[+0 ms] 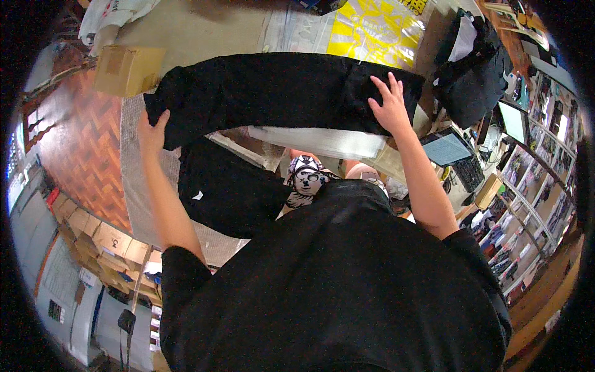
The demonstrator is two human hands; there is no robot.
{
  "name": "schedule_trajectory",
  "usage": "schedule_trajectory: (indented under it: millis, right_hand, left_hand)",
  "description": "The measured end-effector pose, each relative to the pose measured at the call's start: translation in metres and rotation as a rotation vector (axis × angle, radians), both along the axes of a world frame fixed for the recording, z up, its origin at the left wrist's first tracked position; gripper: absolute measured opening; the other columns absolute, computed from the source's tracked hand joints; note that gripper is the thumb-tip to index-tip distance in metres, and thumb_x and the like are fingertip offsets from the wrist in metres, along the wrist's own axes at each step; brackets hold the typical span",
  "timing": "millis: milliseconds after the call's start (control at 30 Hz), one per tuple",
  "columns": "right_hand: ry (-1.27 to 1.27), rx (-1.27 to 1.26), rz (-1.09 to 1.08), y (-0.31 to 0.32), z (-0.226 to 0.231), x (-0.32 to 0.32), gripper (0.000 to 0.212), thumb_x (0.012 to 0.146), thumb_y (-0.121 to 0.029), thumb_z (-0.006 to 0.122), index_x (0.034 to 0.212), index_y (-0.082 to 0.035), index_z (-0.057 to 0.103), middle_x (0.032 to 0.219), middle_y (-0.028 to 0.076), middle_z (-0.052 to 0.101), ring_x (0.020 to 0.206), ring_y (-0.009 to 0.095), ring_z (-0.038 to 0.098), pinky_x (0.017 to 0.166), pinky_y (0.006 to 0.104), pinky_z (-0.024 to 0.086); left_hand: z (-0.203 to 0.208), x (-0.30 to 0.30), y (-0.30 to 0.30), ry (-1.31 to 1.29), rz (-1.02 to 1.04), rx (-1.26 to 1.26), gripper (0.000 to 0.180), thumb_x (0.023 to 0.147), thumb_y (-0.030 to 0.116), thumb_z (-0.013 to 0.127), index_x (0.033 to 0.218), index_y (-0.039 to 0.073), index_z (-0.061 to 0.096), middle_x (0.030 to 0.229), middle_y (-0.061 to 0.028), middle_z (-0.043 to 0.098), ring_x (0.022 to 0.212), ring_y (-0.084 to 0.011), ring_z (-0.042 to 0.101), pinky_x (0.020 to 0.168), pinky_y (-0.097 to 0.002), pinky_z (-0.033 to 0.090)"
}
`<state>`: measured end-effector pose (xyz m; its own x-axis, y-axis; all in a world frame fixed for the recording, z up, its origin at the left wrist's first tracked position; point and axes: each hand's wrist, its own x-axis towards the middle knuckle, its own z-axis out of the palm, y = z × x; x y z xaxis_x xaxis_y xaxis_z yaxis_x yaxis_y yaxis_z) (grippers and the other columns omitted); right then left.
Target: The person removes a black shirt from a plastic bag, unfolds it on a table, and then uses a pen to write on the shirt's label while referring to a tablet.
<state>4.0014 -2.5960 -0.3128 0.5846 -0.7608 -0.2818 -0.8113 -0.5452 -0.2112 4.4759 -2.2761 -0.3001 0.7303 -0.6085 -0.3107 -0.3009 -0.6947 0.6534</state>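
A long black garment, apparently trousers, stretches from left to right over the table in front of me. A second black part of it drops toward my lap at the left, with a small white tag on it. My left hand is closed on the garment's left end, thumb on top and the other fingers partly hidden. Near the right end, my right hand lies on the cloth with its fingers spread.
Beyond the garment are a yellow printed plastic bag and clear bags. A cardboard box stands at the far left. On the right are dark clothes, a laptop and a tablet-like screen. Bubble wrap lies at left.
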Motion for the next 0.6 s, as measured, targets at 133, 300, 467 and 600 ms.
schedule_trajectory:
  millis: [133, 300, 467, 600]
  right_hand:
    - [-0.575, 0.607, -0.069, 0.031, 0.023, 0.065, 0.052, 0.089, -0.028, 0.063, 0.136, -0.013, 0.047, 0.140, 0.015, 0.046, 0.128, 0.031, 0.043, 0.103, 0.0464, 0.037]
    - [-1.133, 1.616, -0.829, 0.075, 0.013, 0.135, 0.048, 0.096, -0.042, 0.051, 0.133, -0.012, 0.050, 0.131, 0.011, 0.052, 0.127, 0.022, 0.042, 0.108, 0.0373, 0.029]
    - [-0.765, 1.164, -0.689, 0.064, 0.011, 0.131, 0.040, 0.085, -0.016, 0.068, 0.122, -0.006, 0.056, 0.097, 0.002, 0.059, 0.084, 0.010, 0.052, 0.070, 0.0250, 0.043]
    - [-0.881, 1.002, -0.539, 0.075, 0.002, 0.135, 0.026, 0.086, -0.008, 0.064, 0.111, -0.003, 0.060, 0.093, 0.003, 0.061, 0.082, 0.008, 0.053, 0.070, 0.0223, 0.042]
  left_hand:
    - [0.095, -0.109, -0.058, 0.165, -0.237, -0.133, 0.056, 0.084, 0.020, 0.068, 0.131, 0.000, 0.048, 0.124, -0.0172, 0.058, 0.115, -0.0266, 0.055, 0.098, -0.0361, 0.042]
    - [0.089, -0.165, -0.101, 0.747, -0.212, -0.423, 0.054, 0.087, 0.011, 0.061, 0.138, 0.006, 0.044, 0.131, -0.0120, 0.053, 0.113, -0.0174, 0.055, 0.096, -0.0320, 0.044]
    - [0.052, -0.148, -0.138, 0.129, -0.302, -0.179, 0.044, 0.084, 0.017, 0.065, 0.127, 0.009, 0.056, 0.112, -0.0124, 0.060, 0.091, -0.0193, 0.061, 0.080, -0.0303, 0.050]
    - [0.055, -0.184, -0.172, 0.035, -0.456, 0.064, 0.054, 0.077, 0.035, 0.073, 0.120, 0.006, 0.059, 0.087, -0.0161, 0.063, 0.079, -0.0309, 0.063, 0.072, -0.0378, 0.051]
